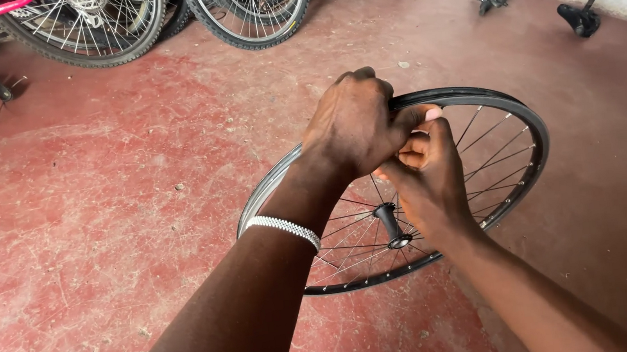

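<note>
Black rubber of a tyre (pixel 469 94) sits partly on a spoked wheel rim (pixel 275 180), and both hands close on it at the rim's top edge. The left hand (pixel 351 124) curls over the rim from above; the right hand (pixel 428 179) pinches the tyre just beneath it, fingers bent tight. Below the grip lies the hub (pixel 391 224). Beyond the hands, on the red floor (pixel 95 193), stand parked bicycle wheels (pixel 247 6).
</note>
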